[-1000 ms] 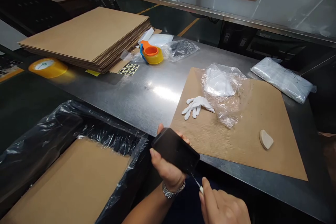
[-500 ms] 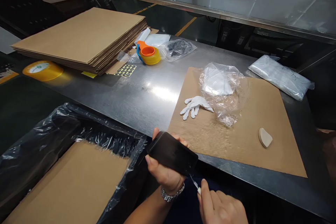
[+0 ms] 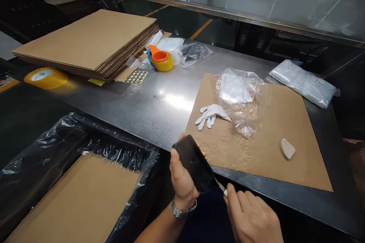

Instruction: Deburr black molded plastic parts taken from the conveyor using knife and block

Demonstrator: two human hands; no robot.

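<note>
My left hand (image 3: 182, 182) is wrapped round a dark rectangular plastic piece (image 3: 194, 161), rounded at the corners, in front of the table's near edge. In my right hand (image 3: 253, 212) is a small knife (image 3: 221, 186) with a thin blade and a pale handle, mostly covered by the fingers. Its tip is at the piece's lower right edge; whether it touches I cannot tell. Beyond the hands a white glove (image 3: 212, 115) lies on a cardboard sheet (image 3: 273, 167), beside a clear plastic bag (image 3: 248, 121) with white contents.
A stack of cardboard sheets (image 3: 91, 38) stands at the left of the metal table (image 3: 137, 110). Near it are an orange tape dispenser (image 3: 161, 59) and a yellow tape roll (image 3: 45, 78). A beige block (image 3: 287, 149) lies at right. A black-lined box (image 3: 71, 193) is at lower left.
My left hand has turned the dark piece to a steeper slant and shifted it slightly right. My right hand has moved right and a little up with the knife.
</note>
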